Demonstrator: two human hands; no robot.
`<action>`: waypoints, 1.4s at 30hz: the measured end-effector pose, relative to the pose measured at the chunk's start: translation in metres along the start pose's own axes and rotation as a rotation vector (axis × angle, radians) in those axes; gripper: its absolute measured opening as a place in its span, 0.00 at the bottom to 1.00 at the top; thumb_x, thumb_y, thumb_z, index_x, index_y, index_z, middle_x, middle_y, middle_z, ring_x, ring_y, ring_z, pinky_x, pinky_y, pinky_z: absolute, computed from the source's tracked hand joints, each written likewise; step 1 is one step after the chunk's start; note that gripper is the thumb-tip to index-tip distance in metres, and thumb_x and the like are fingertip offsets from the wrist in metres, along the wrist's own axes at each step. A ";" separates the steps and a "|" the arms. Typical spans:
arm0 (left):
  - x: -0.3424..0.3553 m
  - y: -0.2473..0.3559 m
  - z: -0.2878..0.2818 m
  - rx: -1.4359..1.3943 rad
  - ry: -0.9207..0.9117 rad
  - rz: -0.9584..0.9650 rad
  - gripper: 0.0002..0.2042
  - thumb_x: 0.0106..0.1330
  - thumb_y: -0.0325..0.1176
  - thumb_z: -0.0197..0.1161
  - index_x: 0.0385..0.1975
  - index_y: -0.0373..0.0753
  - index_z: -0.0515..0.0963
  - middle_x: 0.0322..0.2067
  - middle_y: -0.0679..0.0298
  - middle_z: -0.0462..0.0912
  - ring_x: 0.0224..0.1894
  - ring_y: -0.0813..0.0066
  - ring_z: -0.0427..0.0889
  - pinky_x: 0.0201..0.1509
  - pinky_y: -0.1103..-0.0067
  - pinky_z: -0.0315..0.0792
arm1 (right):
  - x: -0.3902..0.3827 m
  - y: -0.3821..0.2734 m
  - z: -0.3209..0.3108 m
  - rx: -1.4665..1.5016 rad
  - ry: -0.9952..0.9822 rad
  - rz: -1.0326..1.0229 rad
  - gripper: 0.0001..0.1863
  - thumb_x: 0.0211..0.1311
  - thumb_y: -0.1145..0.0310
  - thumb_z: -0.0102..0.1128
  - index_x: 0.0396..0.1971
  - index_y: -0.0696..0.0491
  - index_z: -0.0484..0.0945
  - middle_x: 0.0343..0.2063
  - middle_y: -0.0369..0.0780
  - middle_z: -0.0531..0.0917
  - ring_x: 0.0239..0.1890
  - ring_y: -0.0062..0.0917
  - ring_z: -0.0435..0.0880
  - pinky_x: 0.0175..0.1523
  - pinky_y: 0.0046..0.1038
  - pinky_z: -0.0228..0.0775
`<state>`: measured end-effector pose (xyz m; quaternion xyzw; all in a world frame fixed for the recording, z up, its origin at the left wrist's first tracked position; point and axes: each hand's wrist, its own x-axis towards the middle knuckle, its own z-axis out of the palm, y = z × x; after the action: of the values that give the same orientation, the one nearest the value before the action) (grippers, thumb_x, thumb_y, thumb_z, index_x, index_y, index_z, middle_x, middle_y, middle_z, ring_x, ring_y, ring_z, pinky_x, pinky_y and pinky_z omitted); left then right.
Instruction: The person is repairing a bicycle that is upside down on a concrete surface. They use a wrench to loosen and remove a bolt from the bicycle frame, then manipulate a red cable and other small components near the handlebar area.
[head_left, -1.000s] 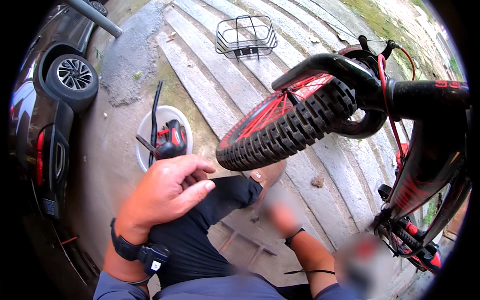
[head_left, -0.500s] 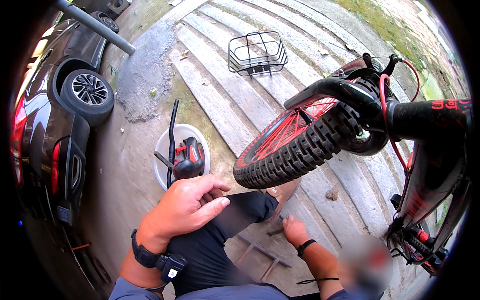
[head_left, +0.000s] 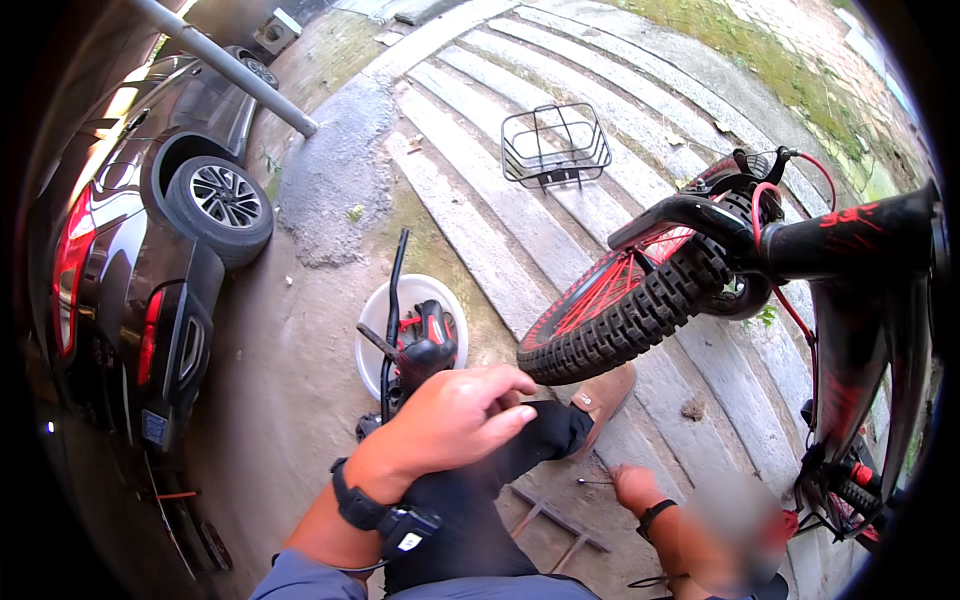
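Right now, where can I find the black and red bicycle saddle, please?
In the head view, the saddle is a little left of centre, in the white tub, just beyond the left hand and left of the front wheel.

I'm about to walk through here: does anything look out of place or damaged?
Yes: a saddle lies in the white tub, and a wire basket sits on the stone slabs. Both look odd set apart from the bike at right. No clear damage shows.
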<state>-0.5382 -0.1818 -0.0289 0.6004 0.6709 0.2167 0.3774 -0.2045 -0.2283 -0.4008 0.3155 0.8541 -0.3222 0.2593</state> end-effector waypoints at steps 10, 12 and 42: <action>-0.011 0.031 0.032 0.173 0.007 0.273 0.11 0.65 0.37 0.64 0.42 0.39 0.78 0.31 0.57 0.84 0.34 0.54 0.84 0.37 0.65 0.76 | -0.079 -0.020 -0.107 0.213 0.004 0.147 0.14 0.51 0.60 0.58 0.35 0.46 0.87 0.37 0.44 0.88 0.41 0.40 0.86 0.46 0.43 0.78; -0.003 0.042 0.041 0.161 -0.014 0.349 0.11 0.65 0.37 0.64 0.42 0.39 0.78 0.32 0.56 0.84 0.36 0.53 0.84 0.38 0.64 0.76 | -0.097 -0.001 -0.106 0.237 0.094 0.114 0.14 0.51 0.60 0.59 0.34 0.48 0.88 0.31 0.45 0.88 0.34 0.37 0.88 0.43 0.39 0.80; -0.013 0.251 0.260 0.155 -0.448 1.004 0.09 0.64 0.35 0.66 0.39 0.40 0.77 0.32 0.51 0.83 0.36 0.46 0.82 0.37 0.60 0.76 | -0.439 -0.008 -0.206 1.332 0.951 -0.067 0.08 0.64 0.68 0.65 0.36 0.57 0.81 0.26 0.33 0.82 0.24 0.13 0.78 0.29 0.18 0.69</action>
<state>-0.1775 -0.1906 -0.0008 0.9037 0.2198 0.1871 0.3162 0.0336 -0.2492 0.0216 0.4807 0.5111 -0.6014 -0.3822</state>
